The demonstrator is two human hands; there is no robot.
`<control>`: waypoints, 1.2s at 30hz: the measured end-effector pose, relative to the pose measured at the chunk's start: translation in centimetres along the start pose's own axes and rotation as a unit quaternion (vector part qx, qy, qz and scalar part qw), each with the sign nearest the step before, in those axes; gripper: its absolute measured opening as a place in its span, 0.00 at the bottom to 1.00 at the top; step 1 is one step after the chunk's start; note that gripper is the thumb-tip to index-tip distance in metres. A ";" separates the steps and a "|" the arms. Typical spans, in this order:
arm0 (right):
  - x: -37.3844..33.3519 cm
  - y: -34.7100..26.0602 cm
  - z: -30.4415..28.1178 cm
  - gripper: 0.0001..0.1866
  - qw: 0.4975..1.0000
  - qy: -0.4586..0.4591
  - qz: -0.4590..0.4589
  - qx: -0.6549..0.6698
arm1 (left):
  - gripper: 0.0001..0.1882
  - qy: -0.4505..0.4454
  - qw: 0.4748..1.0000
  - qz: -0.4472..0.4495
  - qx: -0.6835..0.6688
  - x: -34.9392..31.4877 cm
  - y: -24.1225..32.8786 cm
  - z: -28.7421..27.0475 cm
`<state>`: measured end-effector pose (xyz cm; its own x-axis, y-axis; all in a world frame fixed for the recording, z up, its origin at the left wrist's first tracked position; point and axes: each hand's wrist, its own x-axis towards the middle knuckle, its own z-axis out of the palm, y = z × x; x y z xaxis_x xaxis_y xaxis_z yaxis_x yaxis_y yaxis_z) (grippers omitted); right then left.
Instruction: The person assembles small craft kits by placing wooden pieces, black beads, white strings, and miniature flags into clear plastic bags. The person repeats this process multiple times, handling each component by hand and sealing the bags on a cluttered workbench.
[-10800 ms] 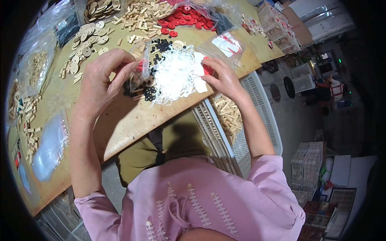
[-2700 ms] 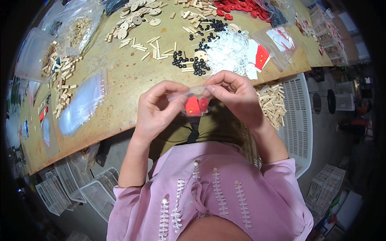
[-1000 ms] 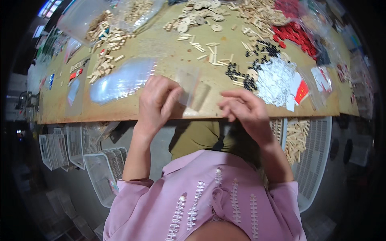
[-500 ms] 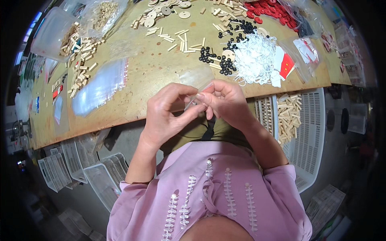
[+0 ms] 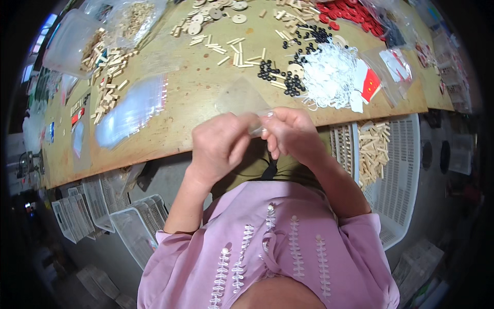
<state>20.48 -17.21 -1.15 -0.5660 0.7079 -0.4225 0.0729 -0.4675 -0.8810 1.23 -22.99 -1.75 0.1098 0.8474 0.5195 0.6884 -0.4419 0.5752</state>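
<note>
Just over the table's near edge, both my hands are close together at a clear plastic bag (image 5: 239, 96). Its transparent sheet reaches from my fingers out over the tabletop. My left hand (image 5: 218, 141) is curled, with fingertips smeared by motion at the bag's edge. Thumb and fingers of my right hand (image 5: 293, 131) pinch the bag near its corner. Whatever may be inside the bag, I cannot make out. Right of the hands lie a heap of white string (image 5: 330, 74) and black beads (image 5: 293, 84).
A fan of clear bags (image 5: 131, 110) lies left on the table (image 5: 175, 129). Small wooden sticks (image 5: 239, 55), wooden discs (image 5: 239, 19) and red discs (image 5: 355, 18) are farther back. A white basket (image 5: 404, 170) with wooden blocks (image 5: 373, 152) stands below the edge at right.
My left hand has turned and its fingers have closed in at the bag's edge. More of the clear sheet now shows above the hands. The right hand keeps its pinch.
</note>
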 end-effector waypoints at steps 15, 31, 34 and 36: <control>-1.1 -2.1 1.3 0.12 0.769 -0.044 -0.449 -0.453 | 0.06 -0.117 0.991 0.055 -0.018 -1.6 0.0 -7.6; -4.7 -0.5 1.0 0.15 0.796 -0.048 -0.430 -0.423 | 0.12 0.034 0.935 -0.085 0.344 4.9 -25.9 -20.0; -5.1 -1.0 1.6 0.15 0.799 -0.050 -0.425 -0.423 | 0.07 -0.032 0.895 -0.105 0.433 7.0 -27.0 -20.6; -5.1 -1.0 1.6 0.15 0.798 -0.047 -0.426 -0.424 | 0.06 -0.042 0.898 -0.159 0.409 7.7 -27.0 -20.8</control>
<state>21.99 -21.21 2.22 -0.7634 0.5159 0.3887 0.1355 0.7162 -0.6846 -31.39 -10.63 -0.15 -0.1557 0.9269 0.3415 0.9868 0.1614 0.0120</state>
